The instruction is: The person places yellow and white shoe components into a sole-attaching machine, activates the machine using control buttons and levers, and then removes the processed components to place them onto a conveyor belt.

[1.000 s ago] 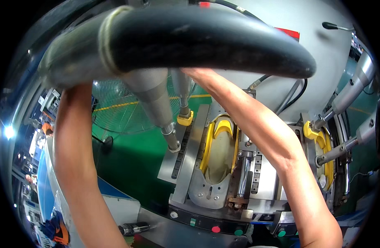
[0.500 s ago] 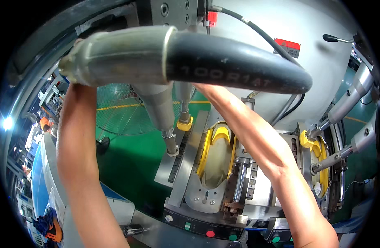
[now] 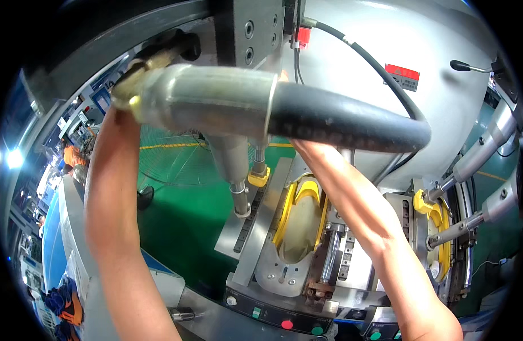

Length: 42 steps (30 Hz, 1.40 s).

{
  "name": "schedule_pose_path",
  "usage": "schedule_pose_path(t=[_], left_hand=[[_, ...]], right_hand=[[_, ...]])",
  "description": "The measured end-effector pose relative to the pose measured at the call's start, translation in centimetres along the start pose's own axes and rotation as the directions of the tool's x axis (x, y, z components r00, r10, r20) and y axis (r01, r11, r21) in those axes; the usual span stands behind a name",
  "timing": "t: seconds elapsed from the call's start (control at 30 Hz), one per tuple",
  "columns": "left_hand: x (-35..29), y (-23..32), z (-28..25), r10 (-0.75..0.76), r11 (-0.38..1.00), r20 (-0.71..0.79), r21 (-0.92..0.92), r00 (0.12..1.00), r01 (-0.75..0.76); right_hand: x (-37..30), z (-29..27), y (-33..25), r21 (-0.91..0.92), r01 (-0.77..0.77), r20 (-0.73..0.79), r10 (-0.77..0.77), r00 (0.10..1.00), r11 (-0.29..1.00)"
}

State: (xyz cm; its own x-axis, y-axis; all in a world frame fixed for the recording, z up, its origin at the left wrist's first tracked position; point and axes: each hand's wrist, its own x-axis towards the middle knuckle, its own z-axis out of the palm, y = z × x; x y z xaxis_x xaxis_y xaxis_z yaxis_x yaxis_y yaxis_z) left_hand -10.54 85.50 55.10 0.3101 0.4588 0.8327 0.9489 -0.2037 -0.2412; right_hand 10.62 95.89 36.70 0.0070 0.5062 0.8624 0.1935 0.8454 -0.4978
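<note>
While the black hose lies long axis crosswise, its fitting points left; I cannot tell either grip.

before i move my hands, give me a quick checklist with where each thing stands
1. Left hand's hold: cannot tell; the hose and its fitting hide it.
2. Right hand's hold: cannot tell; only a sliver seems to show past the hose.
3. Line of sight to both hands: not ok; the hose crosses in front.
4. Hands off the red button: ok; both forearms reach up past it.
5. Hands out of the near yellow-edged mould: ok.
6. Hands off the lever: ok.
</note>
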Motion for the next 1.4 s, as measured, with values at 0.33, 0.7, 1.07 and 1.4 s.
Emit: schedule_pose_path(t=[0.33, 0.7, 1.07, 1.4], left_hand=[[3.9, 1.7, 2.7, -0.025, 1.000, 0.077, 0.019, 0.997, 0.023], [1.4, 2.0, 1.3, -0.018, 0.999, 0.098, 0.047, 0.995, 0.013], [-38.8, 10.9, -16.2, -0.214, 0.897, 0.454, -0.260, 0.865, 0.359], [-61.5, 29.9, -25.9, -0.741, -0.104, 0.670, -0.043, -0.049, 0.994]], right_hand=[[-0.6, -1.0, 0.6, -0.188, 0.110, -0.004, -0.113, 0.994, 0.976], [0.1, -0.9, 2.0, -0.115, 0.070, 0.026, -0.067, 0.997, 0.991], [-0.6, -2.7, -6.3, 0.254, -0.225, 0.042, 0.222, 0.974, 0.941], [-1.4, -3.0, -4.1, 0.265, -0.394, 0.247, 0.333, 0.910, 0.880]])
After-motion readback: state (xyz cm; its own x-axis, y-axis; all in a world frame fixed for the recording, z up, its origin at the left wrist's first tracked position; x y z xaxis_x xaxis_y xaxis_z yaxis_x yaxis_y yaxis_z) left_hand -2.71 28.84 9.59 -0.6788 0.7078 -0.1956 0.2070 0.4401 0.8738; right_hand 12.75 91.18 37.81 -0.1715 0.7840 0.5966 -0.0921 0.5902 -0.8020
